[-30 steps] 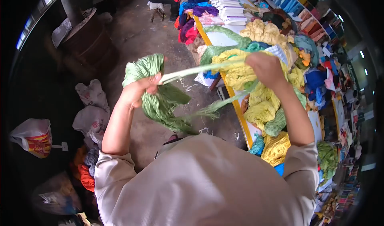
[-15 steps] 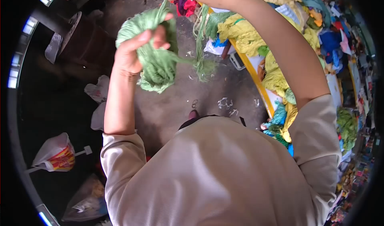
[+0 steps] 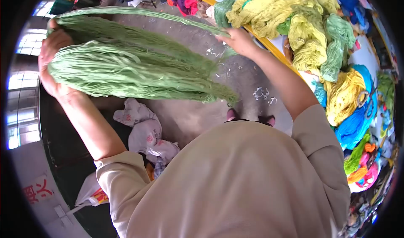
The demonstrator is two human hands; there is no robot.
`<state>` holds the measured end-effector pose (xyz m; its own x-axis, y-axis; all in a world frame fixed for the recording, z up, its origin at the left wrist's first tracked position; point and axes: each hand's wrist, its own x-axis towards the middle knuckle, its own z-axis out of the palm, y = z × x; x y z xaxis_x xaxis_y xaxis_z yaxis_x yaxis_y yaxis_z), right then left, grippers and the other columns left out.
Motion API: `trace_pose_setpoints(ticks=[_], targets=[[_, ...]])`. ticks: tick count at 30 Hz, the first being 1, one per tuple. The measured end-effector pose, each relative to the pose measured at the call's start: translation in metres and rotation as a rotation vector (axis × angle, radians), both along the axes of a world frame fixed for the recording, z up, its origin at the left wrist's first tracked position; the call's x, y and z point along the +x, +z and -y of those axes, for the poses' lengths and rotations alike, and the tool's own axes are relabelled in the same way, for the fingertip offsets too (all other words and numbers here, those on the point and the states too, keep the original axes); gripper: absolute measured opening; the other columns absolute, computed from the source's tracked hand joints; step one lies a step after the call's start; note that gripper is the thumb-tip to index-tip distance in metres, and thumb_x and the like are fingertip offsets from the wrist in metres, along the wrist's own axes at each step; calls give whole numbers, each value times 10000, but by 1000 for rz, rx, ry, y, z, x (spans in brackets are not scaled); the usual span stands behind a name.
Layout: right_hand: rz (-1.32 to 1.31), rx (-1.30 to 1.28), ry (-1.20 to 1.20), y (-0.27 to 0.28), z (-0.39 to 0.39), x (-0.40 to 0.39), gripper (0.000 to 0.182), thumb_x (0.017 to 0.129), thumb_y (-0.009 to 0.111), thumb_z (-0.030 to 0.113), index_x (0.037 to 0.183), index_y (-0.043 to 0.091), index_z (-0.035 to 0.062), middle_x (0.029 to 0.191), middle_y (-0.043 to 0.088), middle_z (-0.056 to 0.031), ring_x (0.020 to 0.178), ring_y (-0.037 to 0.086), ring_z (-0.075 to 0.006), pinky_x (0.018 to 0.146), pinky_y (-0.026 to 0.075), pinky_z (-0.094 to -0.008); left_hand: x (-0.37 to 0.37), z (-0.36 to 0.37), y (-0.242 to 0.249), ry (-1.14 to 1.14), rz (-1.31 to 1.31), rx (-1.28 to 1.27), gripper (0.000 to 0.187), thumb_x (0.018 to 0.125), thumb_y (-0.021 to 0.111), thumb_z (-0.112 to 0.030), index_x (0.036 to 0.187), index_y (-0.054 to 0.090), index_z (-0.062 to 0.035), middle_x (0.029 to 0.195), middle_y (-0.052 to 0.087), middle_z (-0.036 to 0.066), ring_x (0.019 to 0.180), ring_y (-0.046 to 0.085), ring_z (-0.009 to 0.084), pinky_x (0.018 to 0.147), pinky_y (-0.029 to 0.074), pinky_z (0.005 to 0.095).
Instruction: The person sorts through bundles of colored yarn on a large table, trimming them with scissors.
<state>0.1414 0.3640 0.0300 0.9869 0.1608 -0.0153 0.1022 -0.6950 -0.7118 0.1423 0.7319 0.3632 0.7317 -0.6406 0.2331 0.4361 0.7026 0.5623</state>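
A large skein of green yarn (image 3: 126,71) is spread out across the upper left, above the floor. My left hand (image 3: 57,61) holds its left end, with the loops wrapped round the hand. At the upper middle, my right hand (image 3: 239,42) is closed on a thinner strand of the same green yarn, which runs taut in an arc back to the left hand. The skein's free right end hangs in the air near my feet.
A yellow-edged table (image 3: 275,52) on the right bears yellow yarn (image 3: 309,46), pale green yarn (image 3: 338,40) and blue yarn (image 3: 353,126). White sacks (image 3: 147,135) lie on the floor at left. Yarn scraps (image 3: 261,93) litter the floor (image 3: 185,122).
The bundled green skein is now stretched out sideways. My left hand has moved far left, and my right hand has moved lower and to the right. The camera view has shifted.
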Motion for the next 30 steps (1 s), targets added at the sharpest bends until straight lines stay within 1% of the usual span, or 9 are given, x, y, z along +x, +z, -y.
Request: trace_pose_setpoints(ticks=[5,9,12,17,19,20,22,26,30], targets=[[211,10,-137,-73,28,-49,361,891,627,250,1218,644,98,953,698,-176,855,680,-327,753,518,-450,45,-26,15,-201,-374,-646,468,1043,337,-105,1505,310,-34,879,443,-52,735,475,59,636,416,210],[52,92,-289,-75,72,-83,379,890,653,282,1226,611,114,1029,676,-157,972,656,-348,844,505,-461,44,55,-15,-49,-42,-218,537,1012,404,-54,1517,239,14,910,420,-23,801,456,99,818,428,286],[-18,-251,-87,-90,146,-103,769,769,791,407,1388,454,99,1329,499,-179,1294,429,-415,1049,371,-498,55,73,-38,-4,-34,-206,602,980,459,8,1525,205,36,923,395,-9,827,429,111,852,420,303],[168,555,-1097,-71,335,-109,799,733,827,466,1355,503,83,1276,525,-192,1155,558,-350,980,458,-441,96,59,-70,162,-70,-74,514,1036,423,-102,1494,253,60,898,388,-12,813,388,121,840,377,295],[2,-417,-1435,-70,395,-115,833,702,823,521,1339,487,102,1300,490,-191,1183,528,-361,970,453,-489,116,41,-80,275,-83,-27,518,1031,448,-118,1510,302,17,921,406,-12,838,405,124,876,382,306],[-190,-426,-1602,-71,406,-111,893,682,817,554,1360,432,118,1335,450,-179,1236,466,-380,962,436,-551,127,27,-84,404,-112,-15,523,1027,459,-133,1510,317,9,927,421,-14,844,410,124,903,377,319],[-273,-440,-1512,-87,425,-116,936,690,825,526,1406,372,127,1425,400,-144,1327,391,-373,995,412,-570,142,20,-91,288,-106,-114,525,1016,481,-161,1497,345,1,960,478,-6,877,459,132,983,381,374],[-365,-346,-1397,-99,451,-111,863,739,764,257,1469,330,97,1256,606,-208,1101,617,-391,930,498,-472,143,41,-106,388,-15,9,505,997,510,-112,1461,377,37,1007,571,42,909,539,126,943,448,343],[195,-408,-1252,-46,470,-124,544,774,707,172,1287,599,25,1225,635,-231,1098,625,-383,951,484,-436,168,67,-135,514,-188,-2,596,1000,507,-94,1518,245,44,911,529,27,855,513,123,870,451,298]])
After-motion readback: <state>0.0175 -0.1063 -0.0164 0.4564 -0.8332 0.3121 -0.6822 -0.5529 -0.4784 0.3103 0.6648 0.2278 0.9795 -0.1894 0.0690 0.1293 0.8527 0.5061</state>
